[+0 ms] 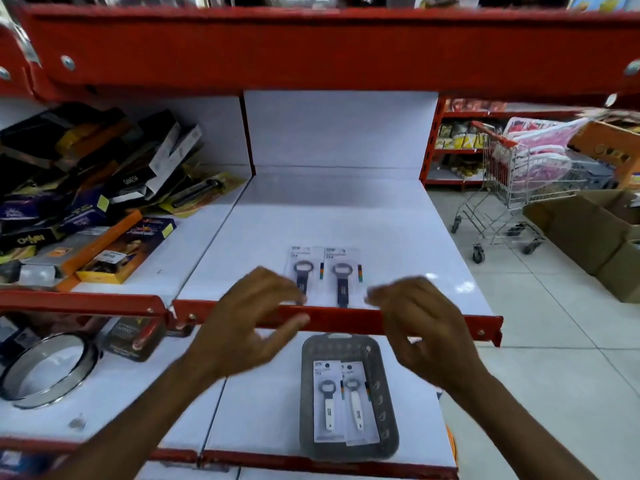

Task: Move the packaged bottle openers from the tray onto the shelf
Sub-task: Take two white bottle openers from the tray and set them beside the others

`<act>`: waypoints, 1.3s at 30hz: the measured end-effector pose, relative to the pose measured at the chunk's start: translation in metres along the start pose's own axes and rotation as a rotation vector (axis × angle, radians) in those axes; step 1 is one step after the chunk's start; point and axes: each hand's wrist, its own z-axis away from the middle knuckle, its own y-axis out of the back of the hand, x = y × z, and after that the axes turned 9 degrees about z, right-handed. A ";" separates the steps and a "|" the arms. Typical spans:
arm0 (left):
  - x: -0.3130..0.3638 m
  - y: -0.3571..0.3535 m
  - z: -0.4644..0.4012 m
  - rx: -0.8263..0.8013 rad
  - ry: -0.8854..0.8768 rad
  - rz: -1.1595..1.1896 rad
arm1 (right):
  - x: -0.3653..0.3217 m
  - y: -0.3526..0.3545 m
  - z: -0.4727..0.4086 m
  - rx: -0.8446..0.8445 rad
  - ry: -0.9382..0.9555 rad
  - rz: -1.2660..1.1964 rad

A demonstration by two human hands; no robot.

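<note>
Both hands empty, fingers loosely spread: left hand [249,317], right hand [420,323]. Tray [389,441] below them at lower centre; two white-handled openers [341,403] inside, long axes pointing away, nearer right hand.

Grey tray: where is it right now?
In the head view the grey tray sits low and right of centre on the white lower shelf, below the red shelf rail, holding two white-handled packaged bottle openers.

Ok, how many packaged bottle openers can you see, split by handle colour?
Dark-handled openers, on the shelf: 2
White-handled openers, in the grey tray: 2
Total: 4
</note>
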 end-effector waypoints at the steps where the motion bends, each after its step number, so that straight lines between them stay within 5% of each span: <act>1: 0.008 -0.010 0.019 -0.027 -0.030 -0.001 | -0.002 -0.001 0.021 0.012 0.047 0.012; 4: 0.014 -0.049 0.068 -0.262 0.012 -0.024 | -0.003 -0.023 0.084 -0.204 0.067 0.049; 10: -0.039 -0.138 0.099 -0.733 0.594 0.026 | 0.014 -0.114 0.143 -1.065 -0.356 0.016; 14: -0.084 -0.186 0.085 -0.898 0.596 -0.068 | 0.037 -0.167 0.134 -1.306 -0.299 0.005; 24: -0.120 -0.236 0.076 -1.043 0.553 -0.233 | 0.049 -0.208 0.117 -1.399 -0.072 0.232; 30: -0.120 -0.238 0.068 -1.060 0.586 -0.178 | 0.054 -0.228 0.117 -1.362 -0.178 0.178; 34: -0.107 -0.220 0.060 -0.975 0.637 -0.111 | 0.054 -0.208 0.102 -1.438 -0.239 0.087; 39: -0.074 -0.177 0.072 -0.702 0.836 0.106 | 0.050 -0.173 0.099 -1.200 -0.444 -0.076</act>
